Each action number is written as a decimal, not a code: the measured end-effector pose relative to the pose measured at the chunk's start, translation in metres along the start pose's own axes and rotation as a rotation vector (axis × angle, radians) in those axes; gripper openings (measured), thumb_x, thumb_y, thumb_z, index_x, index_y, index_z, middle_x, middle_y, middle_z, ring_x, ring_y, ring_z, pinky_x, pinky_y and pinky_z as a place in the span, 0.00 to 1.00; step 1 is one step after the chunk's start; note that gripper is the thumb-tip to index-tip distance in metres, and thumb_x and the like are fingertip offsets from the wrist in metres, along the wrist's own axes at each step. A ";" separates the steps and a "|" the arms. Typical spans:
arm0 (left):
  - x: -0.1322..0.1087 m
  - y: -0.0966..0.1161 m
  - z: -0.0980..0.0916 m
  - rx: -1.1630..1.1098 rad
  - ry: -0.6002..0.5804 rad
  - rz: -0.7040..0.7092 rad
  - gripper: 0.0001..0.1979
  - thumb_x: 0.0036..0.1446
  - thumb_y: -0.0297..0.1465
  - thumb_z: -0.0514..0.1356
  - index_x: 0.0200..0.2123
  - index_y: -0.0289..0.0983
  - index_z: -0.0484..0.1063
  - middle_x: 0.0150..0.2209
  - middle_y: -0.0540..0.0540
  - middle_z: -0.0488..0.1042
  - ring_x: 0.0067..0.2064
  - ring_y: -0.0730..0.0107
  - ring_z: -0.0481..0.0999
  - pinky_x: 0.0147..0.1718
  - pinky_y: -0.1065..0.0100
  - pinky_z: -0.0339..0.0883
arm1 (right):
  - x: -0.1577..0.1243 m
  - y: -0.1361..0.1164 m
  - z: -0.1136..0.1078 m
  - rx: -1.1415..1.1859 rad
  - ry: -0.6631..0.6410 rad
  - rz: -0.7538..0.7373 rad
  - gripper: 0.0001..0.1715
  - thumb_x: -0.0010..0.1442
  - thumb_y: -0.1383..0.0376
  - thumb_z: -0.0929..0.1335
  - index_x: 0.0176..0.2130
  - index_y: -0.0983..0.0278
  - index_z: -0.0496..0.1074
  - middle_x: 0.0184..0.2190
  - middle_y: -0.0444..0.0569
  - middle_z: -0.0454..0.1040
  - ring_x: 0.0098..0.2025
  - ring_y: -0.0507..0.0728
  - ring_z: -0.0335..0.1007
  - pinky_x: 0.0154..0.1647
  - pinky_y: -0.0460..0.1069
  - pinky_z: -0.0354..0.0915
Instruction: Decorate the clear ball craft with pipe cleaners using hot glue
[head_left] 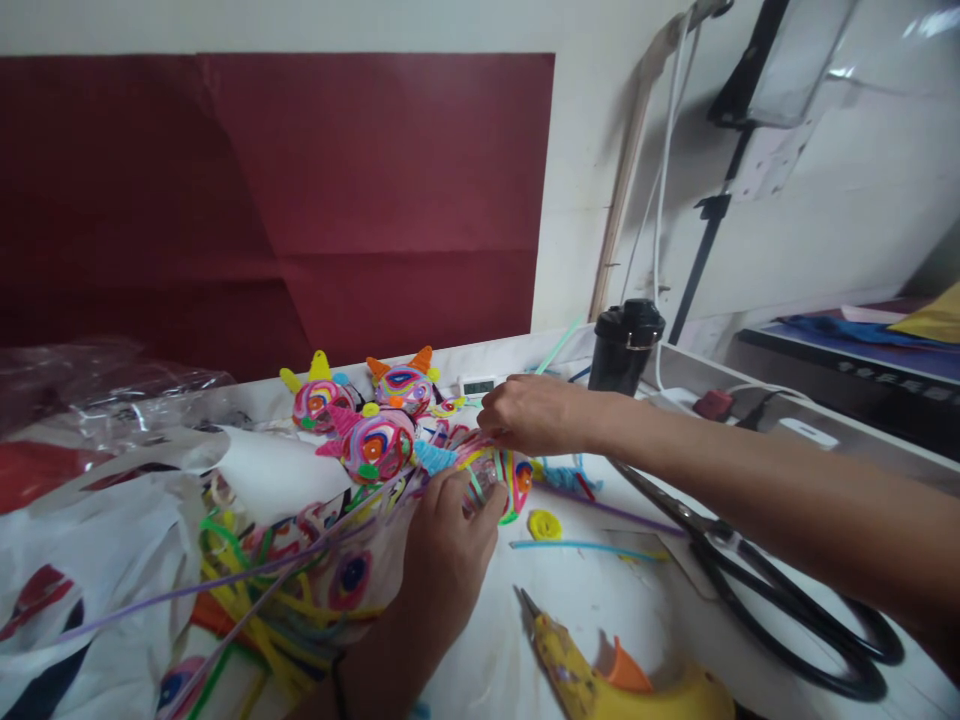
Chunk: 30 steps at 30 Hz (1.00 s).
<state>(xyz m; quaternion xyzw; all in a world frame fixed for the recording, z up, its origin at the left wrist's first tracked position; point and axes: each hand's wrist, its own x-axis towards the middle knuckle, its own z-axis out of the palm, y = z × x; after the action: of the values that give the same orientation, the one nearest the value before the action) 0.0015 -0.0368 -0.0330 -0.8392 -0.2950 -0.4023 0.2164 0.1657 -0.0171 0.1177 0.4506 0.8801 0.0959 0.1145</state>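
Note:
A colourful piece made of wound pipe cleaners (519,482) lies on the white table, with a light blue pointed part on its left. My left hand (454,545) grips its near side between thumb and fingers. Above its far edge is my right hand (510,412), fingers bent together and pointing down; what they pinch, if anything, is hidden. Three similar round pieces with pointed ears stand to the left: one with pink ears (379,445), one with orange ears (405,386) and one with yellow ears (316,398).
Large black-handled scissors (724,537) lie at the right. A yellow glue gun (570,665) is at the front, below a yellow coil (544,525) and a blue strip (581,546). A black cup (625,345) stands behind. Loose pipe cleaners (262,610) and plastic bags (97,560) cover the left.

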 end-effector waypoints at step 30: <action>0.018 -0.015 -0.016 0.003 -0.178 0.191 0.14 0.56 0.23 0.56 0.45 0.40 0.71 0.53 0.49 0.75 0.48 0.56 0.68 0.41 0.57 0.60 | 0.008 0.005 0.012 0.188 0.033 0.094 0.11 0.56 0.67 0.68 0.38 0.65 0.80 0.34 0.54 0.80 0.38 0.59 0.75 0.31 0.47 0.59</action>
<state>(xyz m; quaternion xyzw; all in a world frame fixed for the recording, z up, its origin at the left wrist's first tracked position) -0.0082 -0.0296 -0.0076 -0.8956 -0.2325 -0.3033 0.2276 0.1687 -0.0072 0.1072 0.4983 0.8650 0.0254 0.0526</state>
